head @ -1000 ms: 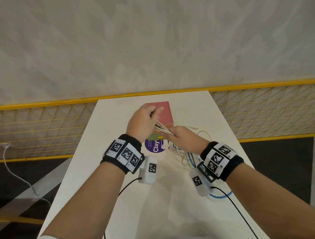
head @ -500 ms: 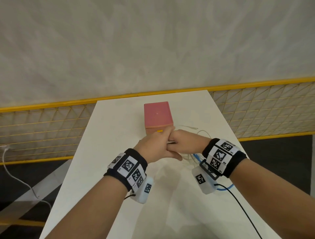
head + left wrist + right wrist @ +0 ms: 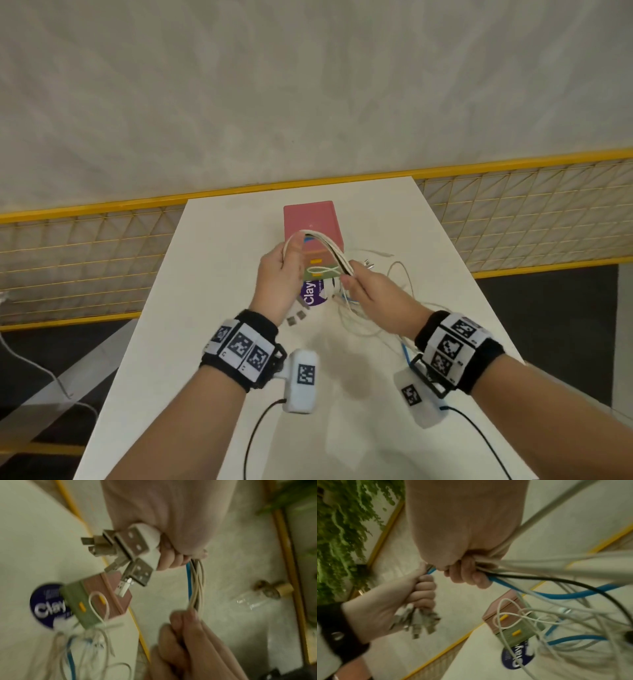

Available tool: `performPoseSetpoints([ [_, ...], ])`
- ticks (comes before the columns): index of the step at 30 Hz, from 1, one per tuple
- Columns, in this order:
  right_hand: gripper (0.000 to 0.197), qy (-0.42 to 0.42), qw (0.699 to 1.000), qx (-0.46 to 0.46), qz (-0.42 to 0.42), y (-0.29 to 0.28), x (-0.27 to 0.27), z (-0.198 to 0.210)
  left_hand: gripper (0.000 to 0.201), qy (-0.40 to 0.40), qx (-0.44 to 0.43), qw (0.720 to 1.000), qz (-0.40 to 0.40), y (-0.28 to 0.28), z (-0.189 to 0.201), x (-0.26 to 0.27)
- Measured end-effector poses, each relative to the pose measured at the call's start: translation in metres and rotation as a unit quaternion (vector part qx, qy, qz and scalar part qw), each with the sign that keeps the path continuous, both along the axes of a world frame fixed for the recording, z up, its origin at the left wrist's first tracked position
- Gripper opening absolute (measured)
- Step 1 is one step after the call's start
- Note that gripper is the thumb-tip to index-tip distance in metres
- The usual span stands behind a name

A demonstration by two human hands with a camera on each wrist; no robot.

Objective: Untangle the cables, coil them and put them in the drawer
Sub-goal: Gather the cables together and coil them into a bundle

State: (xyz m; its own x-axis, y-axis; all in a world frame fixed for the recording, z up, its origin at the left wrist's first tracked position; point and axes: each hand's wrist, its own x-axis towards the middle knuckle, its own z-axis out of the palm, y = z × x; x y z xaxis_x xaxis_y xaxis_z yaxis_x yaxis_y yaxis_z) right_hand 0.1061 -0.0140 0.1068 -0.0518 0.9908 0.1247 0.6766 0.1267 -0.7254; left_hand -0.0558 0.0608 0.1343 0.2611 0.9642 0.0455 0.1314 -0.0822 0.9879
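Observation:
A bundle of cables (image 3: 325, 245), white with one blue and one black, arcs between my two hands above the table. My left hand (image 3: 279, 274) grips the end with several USB plugs (image 3: 130, 546), which stick out below its fist. My right hand (image 3: 363, 286) grips the bundle (image 3: 505, 577) further along. From it the loose, tangled cable lengths (image 3: 370, 318) hang to the table. Behind the hands stands the small pink drawer box (image 3: 311, 222); its green lower drawer (image 3: 517, 632) has a yellow handle.
A round purple sticker (image 3: 311, 291) lies on the white table (image 3: 212, 325) in front of the box. Yellow mesh railings (image 3: 513, 212) run along the table's far sides. Black sensor wires (image 3: 253, 435) trail from my wrists across the near table.
My hands, pressed together half a second ago, have moved apart and up. The cable bundle now stretches in an arc between them, in front of the pink box.

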Motion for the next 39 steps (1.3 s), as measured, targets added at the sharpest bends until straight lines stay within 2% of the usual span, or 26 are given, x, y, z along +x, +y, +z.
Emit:
performPoseSetpoints([
  [2, 0.020, 0.020, 1.000, 0.014, -0.009, 0.004, -0.017, 0.002, 0.040, -0.058, -0.054, 0.997, -0.005, -0.010, 0.001, 0.014],
  [6, 0.022, 0.042, 0.998, 0.031, -0.022, 0.012, -0.025, 0.006, 0.043, -0.010, -0.019, 0.999, -0.035, -0.015, -0.003, 0.027],
  [8, 0.017, 0.019, 0.999, 0.042, -0.011, 0.012, -0.027, 0.008, 0.044, -0.019, -0.043, 0.998, -0.032, -0.017, -0.004, 0.030],
  [10, 0.014, -0.015, 0.999, 0.045, -0.004, 0.011, -0.029, 0.008, 0.035, -0.022, -0.057, 0.998, -0.019, -0.018, -0.005, 0.032],
  [13, 0.019, -0.020, 0.998, 0.050, 0.015, 0.010, -0.028, 0.010, 0.030, 0.001, -0.030, 0.999, 0.032, -0.017, -0.009, 0.035],
  [16, 0.038, -0.055, 0.995, 0.075, 0.044, 0.012, -0.022, 0.008, 0.036, -0.003, -0.019, 0.994, 0.108, -0.010, -0.001, 0.032],
  [19, 0.048, -0.070, 0.995, 0.061, 0.025, 0.006, -0.009, -0.008, 0.042, -0.063, -0.043, 0.969, 0.233, 0.011, 0.017, 0.019],
  [22, 0.040, -0.084, 0.995, 0.039, 0.024, 0.003, 0.008, -0.028, 0.042, -0.119, -0.033, 0.956, 0.267, 0.027, 0.030, 0.007],
  [25, 0.038, -0.191, 0.981, 0.026, -0.002, 0.011, 0.030, -0.046, 0.042, -0.141, 0.004, 0.955, 0.259, 0.026, 0.035, 0.003],
  [27, 0.045, -0.282, 0.958, 0.003, -0.054, 0.020, 0.048, -0.052, 0.043, -0.140, 0.023, 0.958, 0.248, 0.025, 0.036, -0.001],
  [28, 0.053, -0.324, 0.943, -0.018, -0.076, 0.025, 0.057, -0.053, 0.043, -0.137, 0.030, 0.960, 0.241, 0.026, 0.035, -0.004],
  [29, 0.070, -0.348, 0.932, -0.047, -0.086, 0.028, 0.063, -0.048, 0.042, -0.136, 0.038, 0.962, 0.234, 0.028, 0.036, -0.008],
  [30, 0.094, -0.332, 0.937, -0.071, -0.088, 0.031, 0.064, -0.038, 0.043, -0.137, 0.045, 0.964, 0.225, 0.030, 0.036, -0.011],
  [31, 0.117, -0.279, 0.953, -0.076, -0.088, 0.034, 0.059, -0.023, 0.044, -0.141, 0.050, 0.966, 0.212, 0.031, 0.039, -0.013],
  [32, 0.132, -0.221, 0.970, -0.055, -0.081, 0.037, 0.049, -0.007, 0.047, -0.147, 0.051, 0.968, 0.197, 0.032, 0.040, -0.012],
  [34, 0.142, -0.148, 0.988, 0.014, -0.040, 0.048, 0.012, 0.020, 0.050, -0.179, 0.052, 0.970, 0.157, 0.030, 0.044, -0.003],
  [36, 0.138, -0.096, 0.994, 0.054, 0.013, 0.063, -0.029, 0.031, 0.045, -0.200, 0.066, 0.970, 0.121, 0.027, 0.044, 0.009],
  [37, 0.129, -0.043, 0.998, 0.050, 0.023, 0.069, -0.043, 0.028, 0.042, -0.202, 0.074, 0.970, 0.111, 0.025, 0.045, 0.014],
  [38, 0.113, 0.018, 0.999, 0.045, 0.015, 0.074, -0.050, 0.023, 0.040, -0.206, 0.076, 0.970, 0.104, 0.023, 0.046, 0.015],
  [39, 0.087, 0.052, 0.998, 0.037, 0.001, 0.078, -0.049, 0.016, 0.039, -0.214, 0.070, 0.969, 0.100, 0.022, 0.047, 0.013],
])
